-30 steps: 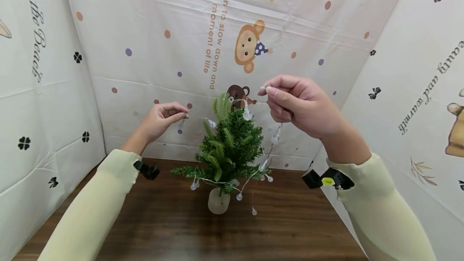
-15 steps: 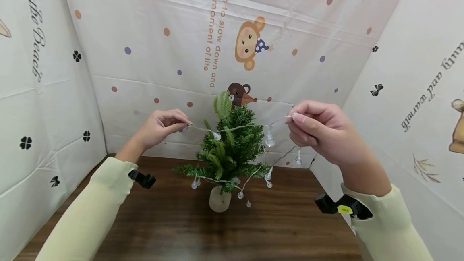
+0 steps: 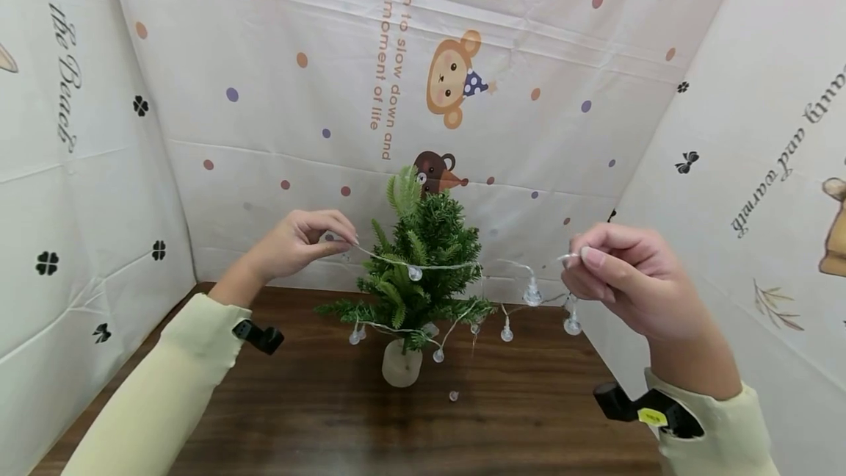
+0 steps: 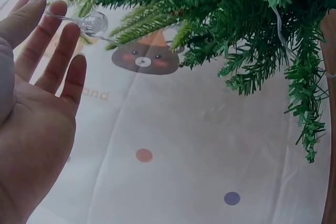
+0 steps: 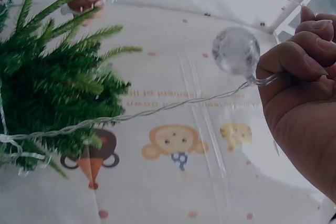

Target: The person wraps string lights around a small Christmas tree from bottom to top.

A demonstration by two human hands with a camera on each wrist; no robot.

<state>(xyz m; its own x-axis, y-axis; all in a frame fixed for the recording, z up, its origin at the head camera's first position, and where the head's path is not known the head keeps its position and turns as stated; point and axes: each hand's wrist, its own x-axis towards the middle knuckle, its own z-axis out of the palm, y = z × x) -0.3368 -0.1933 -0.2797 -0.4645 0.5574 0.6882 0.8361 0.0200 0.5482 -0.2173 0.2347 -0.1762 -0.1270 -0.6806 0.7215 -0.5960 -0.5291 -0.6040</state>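
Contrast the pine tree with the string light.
The pine tree is green and bushy; the string light is thin, with clear round bulbs. The pine tree stands upright on a pale base; the string light crosses its lower branches and is held up by the left hand and right hand.

Both hands pinched, well apart from each other.
The left hand (image 3: 294, 244) brought its thumb up to its index finger, the other three fingers only slightly bent beside that pinch. The right hand (image 3: 624, 278) pressed its thumb against its index finger, remaining fingers curled underneath. The left wrist (image 3: 238, 283) and right wrist (image 3: 694, 355) sat lower than their fingers.
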